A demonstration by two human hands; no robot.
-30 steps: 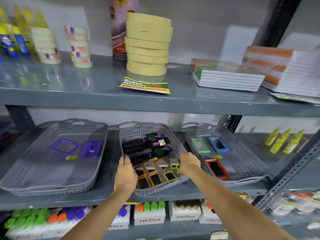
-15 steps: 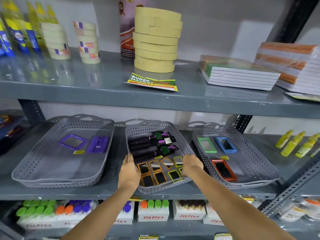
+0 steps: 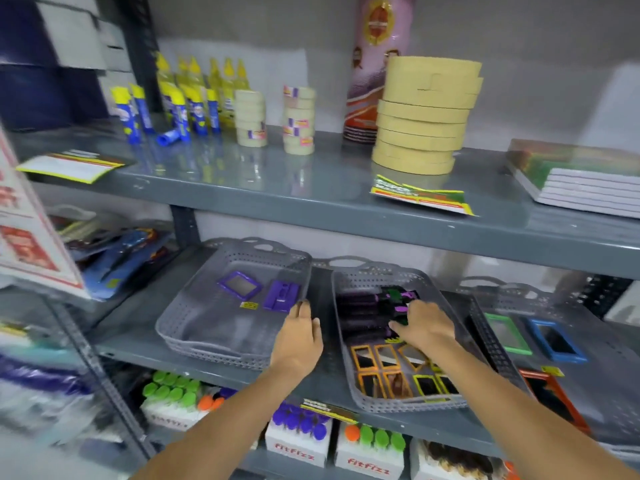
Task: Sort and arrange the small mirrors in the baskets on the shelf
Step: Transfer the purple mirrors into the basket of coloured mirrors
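Note:
Three grey perforated baskets stand on the middle shelf. The left basket (image 3: 194, 327) holds two purple mirrors (image 3: 239, 285). The middle basket (image 3: 349, 368) holds dark hair brushes (image 3: 360, 306) at the back and several small orange and yellow framed mirrors (image 3: 388, 370) at the front. The right basket (image 3: 491, 344) holds a green mirror (image 3: 506, 332), a blue mirror (image 3: 556, 341) and an orange mirror (image 3: 550, 398). My left hand (image 3: 298, 341) hovers flat over the gap between the left and middle baskets, holding nothing. My right hand (image 3: 424, 327) reaches over the brushes, fingers spread.
The upper shelf (image 3: 277, 188) carries glue bottles, small tape rolls, a tall stack of masking tape (image 3: 424, 116) and notebooks (image 3: 581, 181). Below are boxes of coloured-cap bottles (image 3: 301, 434). A sign (image 3: 24, 223) and a steel upright stand at the left.
Both hands left the front edge of the middle basket. The left hand moved left toward the gap, the right hand moved back over the brushes. The view swung to the left.

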